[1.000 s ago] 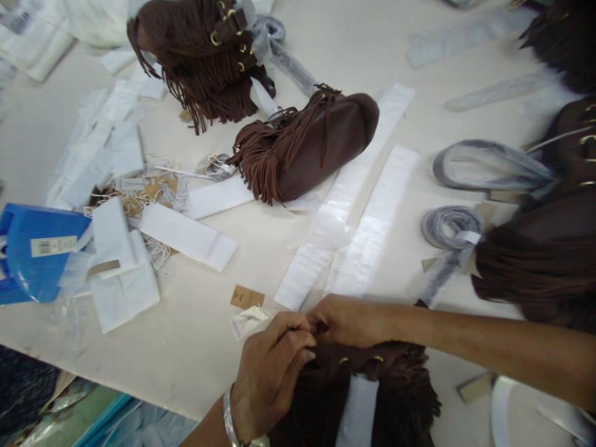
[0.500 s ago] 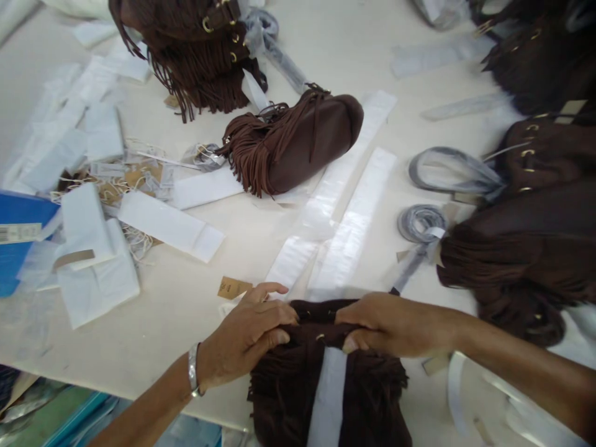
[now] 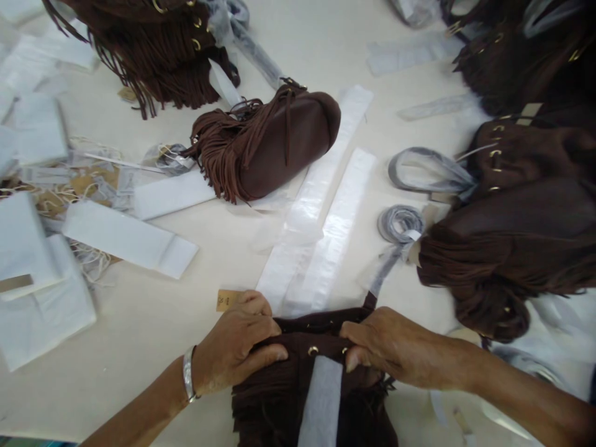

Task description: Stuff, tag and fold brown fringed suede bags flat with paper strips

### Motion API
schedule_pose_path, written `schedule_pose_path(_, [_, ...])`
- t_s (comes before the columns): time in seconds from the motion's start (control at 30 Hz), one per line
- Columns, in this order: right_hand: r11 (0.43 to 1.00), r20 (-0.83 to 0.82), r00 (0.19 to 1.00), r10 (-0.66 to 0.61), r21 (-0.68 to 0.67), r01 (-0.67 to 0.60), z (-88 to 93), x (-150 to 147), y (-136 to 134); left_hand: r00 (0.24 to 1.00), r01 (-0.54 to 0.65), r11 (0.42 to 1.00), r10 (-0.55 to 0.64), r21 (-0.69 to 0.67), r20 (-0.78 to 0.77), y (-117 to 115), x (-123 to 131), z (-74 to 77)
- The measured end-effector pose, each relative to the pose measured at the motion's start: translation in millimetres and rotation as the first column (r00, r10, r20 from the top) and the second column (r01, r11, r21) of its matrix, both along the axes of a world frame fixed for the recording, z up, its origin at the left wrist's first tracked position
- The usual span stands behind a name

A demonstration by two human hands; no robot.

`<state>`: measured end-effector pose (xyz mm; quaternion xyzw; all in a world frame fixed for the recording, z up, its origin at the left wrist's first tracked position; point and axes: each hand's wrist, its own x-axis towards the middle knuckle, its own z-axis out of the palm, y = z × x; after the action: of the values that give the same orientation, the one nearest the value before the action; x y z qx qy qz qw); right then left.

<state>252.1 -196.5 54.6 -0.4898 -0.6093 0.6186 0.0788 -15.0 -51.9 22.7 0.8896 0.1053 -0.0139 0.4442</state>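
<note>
A dark brown fringed handbag stands at the bottom middle of the head view, with gold eyelets along its rim. My left hand grips the rim on the left, thumb in front and fingers at the opening. On the right side of the same rim, my right hand is closed in a similar hold. A white paper strip hangs down the bag's front between the hands. From the bag's back right runs a plastic-wrapped strap. Beside my left fingers lies a small tan tag. The bag's inside is hidden.
Another brown fringed bag lies on its side ahead. More fringed bags sit at the upper left and right. Coiled wrapped straps, long plastic sleeves, white paper pieces and stringed tags lie on the table.
The view has shifted, so things on the table appear further left. Both hands keep hold of the rim, and the bag's opening looks wider, with more eyelets showing.
</note>
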Motion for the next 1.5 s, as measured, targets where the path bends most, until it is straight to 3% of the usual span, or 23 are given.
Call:
schedule_pose_path(0.13, [1.0, 0.091, 0.996, -0.015, 0.025, 0.013, -10.9, 0, -4, 0.997, 0.064, 0.978, -0.071, 0.2, 0.028, -1, 1, -1.0])
schedule_pose_path(0.3, [0.982, 0.353, 0.934, -0.062, 0.19, -0.006, -28.9, -9, -13, 0.993, 0.106, 0.909, -0.114, 0.402, -0.003, 1, 2, -1.9])
schedule_pose_path(0.5, [0.949, 0.518, 0.838, -0.169, 0.314, -0.003, -26.2, -24, -16, 0.99, 0.136, 0.833, -0.13, 0.537, -0.048, 2, 8, 9.5])
schedule_pose_path(0.6, [0.908, 0.539, 0.794, -0.281, 0.417, 0.038, -29.2, -32, -21, 0.999, 0.041, 0.811, -0.026, 0.583, -0.034, -11, 0, 12.3])
schedule_pose_path(0.67, [0.862, 0.567, 0.753, -0.334, 0.507, 0.001, -36.7, -40, -27, 0.997, -0.064, 0.777, 0.071, 0.626, 0.014, -22, -10, 6.1])
schedule_pose_path(0.77, [0.8, 0.587, 0.722, -0.366, 0.595, -0.078, -46.7, -50, -36, 0.989, -0.147, 0.666, 0.108, 0.731, 0.1, -33, -23, -8.8])
schedule_pose_path(0.83, [0.763, 0.541, 0.739, -0.402, 0.643, -0.055, -46.4, -53, -43, 0.99, -0.139, 0.622, 0.088, 0.77, 0.107, -36, -28, -13.1])
schedule_pose_path(0.9, [0.698, 0.435, 0.765, -0.474, 0.716, 0.026, -40.0, -45, -49, 0.993, -0.116, 0.644, 0.084, 0.756, 0.081, -34, -28, -8.9])
schedule_pose_path(0.97, [0.569, 0.311, 0.703, -0.64, 0.807, 0.161, -30.5, -24, -52, 0.991, -0.132, 0.714, 0.109, 0.688, 0.077, -31, -24, 2.1])
schedule_pose_path(1.0, [0.488, 0.263, 0.611, -0.747, 0.84, 0.235, -25.9, -10, -52, 0.987, -0.16, 0.75, 0.133, 0.641, 0.09, -31, -19, 9.0])
schedule_pose_path(1.07, [0.371, 0.256, 0.33, -0.909, 0.857, 0.357, -18.9, 24, -44, 0.974, -0.227, 0.819, 0.2, 0.527, 0.107, -31, -5, 23.6])
schedule_pose_path(1.13, [0.409, 0.399, 0.121, -0.909, 0.798, 0.442, -17.7, 56, -26, 0.965, -0.256, 0.88, 0.254, 0.4, 0.059, -35, 16, 36.0])
schedule_pose_path(1.2, [0.484, 0.525, 0.066, -0.849, 0.721, 0.496, -23.2, 78, -3, 0.97, -0.213, 0.928, 0.238, 0.305, -0.046, -42, 38, 43.5])
schedule_pose_path(1.37, [0.566, 0.595, 0.13, -0.793, 0.64, 0.52, -36.1, 88, 33, 0.967, -0.04, 0.941, 0.122, 0.337, -0.225, -66, 60, 45.3])
schedule_pose_path(1.43, [0.559, 0.555, 0.164, -0.815, 0.682, 0.472, -26.0, 80, 30, 0.977, -0.062, 0.926, 0.133, 0.374, -0.169, -74, 54, 44.7])
schedule_pose_path(1.5, [0.537, 0.472, 0.258, -0.843, 0.773, 0.339, -6.5, 66, 23, 0.996, -0.05, 0.908, 0.075, 0.416, -0.044, -80, 48, 44.9])
